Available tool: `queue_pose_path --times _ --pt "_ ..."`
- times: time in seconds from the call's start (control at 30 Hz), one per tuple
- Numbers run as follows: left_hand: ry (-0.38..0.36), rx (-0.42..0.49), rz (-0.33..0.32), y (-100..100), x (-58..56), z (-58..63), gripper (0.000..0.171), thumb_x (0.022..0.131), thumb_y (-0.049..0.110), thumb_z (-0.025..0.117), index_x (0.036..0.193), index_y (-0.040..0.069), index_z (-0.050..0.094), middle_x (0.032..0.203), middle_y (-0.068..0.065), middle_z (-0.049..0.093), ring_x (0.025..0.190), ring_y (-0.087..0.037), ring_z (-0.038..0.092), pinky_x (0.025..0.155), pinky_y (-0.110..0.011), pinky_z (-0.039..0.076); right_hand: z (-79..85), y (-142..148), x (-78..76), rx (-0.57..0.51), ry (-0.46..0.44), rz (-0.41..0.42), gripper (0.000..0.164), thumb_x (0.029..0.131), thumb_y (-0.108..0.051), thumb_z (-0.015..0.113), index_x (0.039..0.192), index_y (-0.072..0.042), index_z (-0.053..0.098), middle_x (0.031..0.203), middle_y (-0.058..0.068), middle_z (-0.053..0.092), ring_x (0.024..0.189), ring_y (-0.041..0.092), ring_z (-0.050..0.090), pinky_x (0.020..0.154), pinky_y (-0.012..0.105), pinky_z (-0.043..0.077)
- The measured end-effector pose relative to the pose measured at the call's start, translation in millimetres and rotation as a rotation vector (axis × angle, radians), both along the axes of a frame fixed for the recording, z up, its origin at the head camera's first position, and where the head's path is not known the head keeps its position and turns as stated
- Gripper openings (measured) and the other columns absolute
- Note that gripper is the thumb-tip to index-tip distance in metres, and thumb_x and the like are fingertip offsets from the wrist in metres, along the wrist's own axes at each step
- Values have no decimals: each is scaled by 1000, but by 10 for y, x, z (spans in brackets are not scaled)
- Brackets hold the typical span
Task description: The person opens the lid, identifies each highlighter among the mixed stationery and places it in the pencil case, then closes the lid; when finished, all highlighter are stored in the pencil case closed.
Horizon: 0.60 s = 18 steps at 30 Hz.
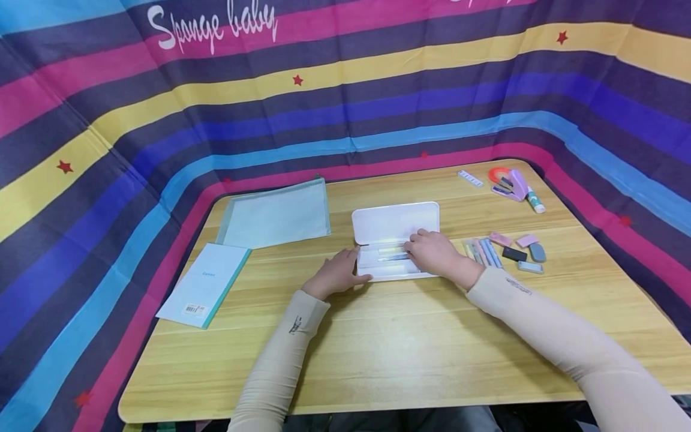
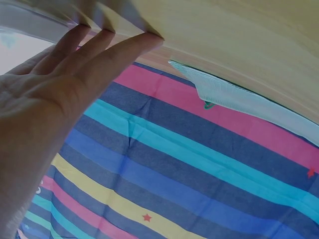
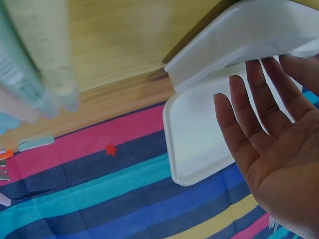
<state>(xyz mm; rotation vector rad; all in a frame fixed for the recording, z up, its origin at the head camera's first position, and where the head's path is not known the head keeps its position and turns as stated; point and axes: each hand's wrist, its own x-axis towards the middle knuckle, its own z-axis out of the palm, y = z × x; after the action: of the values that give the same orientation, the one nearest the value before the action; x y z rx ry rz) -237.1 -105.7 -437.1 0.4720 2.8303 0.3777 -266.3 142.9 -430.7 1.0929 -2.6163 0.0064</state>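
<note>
A white pencil case (image 1: 396, 221) lies on the table with its lid swung back, and slim pens (image 1: 393, 257) rest in its tray. My left hand (image 1: 336, 273) touches the case's left end, thumb near the front corner. In the left wrist view the fingers of the left hand (image 2: 75, 74) are fairly straight. My right hand (image 1: 436, 253) reaches over the right half of the tray, fingertips near the pens. In the right wrist view the case wall (image 3: 234, 37) hides the tips of some fingers of the right hand (image 3: 281, 139), so any grip on a pen is hidden.
Pastel markers (image 1: 486, 252) lie right of the case, beside several erasers, one a black block (image 1: 514, 254). Farther back are a purple stapler (image 1: 518, 185), an orange tape ring (image 1: 498, 174) and a glue stick (image 1: 535, 201). A notebook (image 1: 207, 285) and a zip pouch (image 1: 275, 217) lie left.
</note>
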Motion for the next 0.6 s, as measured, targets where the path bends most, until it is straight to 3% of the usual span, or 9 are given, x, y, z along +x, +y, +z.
queue_pose_path --times 0.33,0.43,0.5,0.6 --pt "7 5 1 -11 -10 -22 94 72 67 45 140 11 13 135 -7 33 123 -20 27 94 -56 20 163 327 136 -47 -5 -107 8 77 -18 61 80 -10 63 74 4 57 70 22 49 58 36 43" --pt "7 11 0 -18 -8 -20 94 72 67 45 140 11 13 134 -7 33 123 -20 27 93 -57 19 211 443 184 -35 -55 -225 13 79 -18 58 85 -9 64 82 7 60 74 25 51 59 39 44" --pt "8 14 -4 -16 -8 -18 94 72 67 45 140 11 14 134 -7 33 123 -20 28 93 -58 19 250 524 220 -6 -140 -341 14 79 -17 55 85 -8 63 84 8 61 73 26 50 57 42 43" --pt "10 18 -9 -16 -10 -27 93 72 67 45 140 11 14 134 -7 34 122 -21 28 93 -58 20 308 634 275 74 -267 -479 13 79 -15 51 77 -7 62 74 9 59 67 26 48 59 43 40"
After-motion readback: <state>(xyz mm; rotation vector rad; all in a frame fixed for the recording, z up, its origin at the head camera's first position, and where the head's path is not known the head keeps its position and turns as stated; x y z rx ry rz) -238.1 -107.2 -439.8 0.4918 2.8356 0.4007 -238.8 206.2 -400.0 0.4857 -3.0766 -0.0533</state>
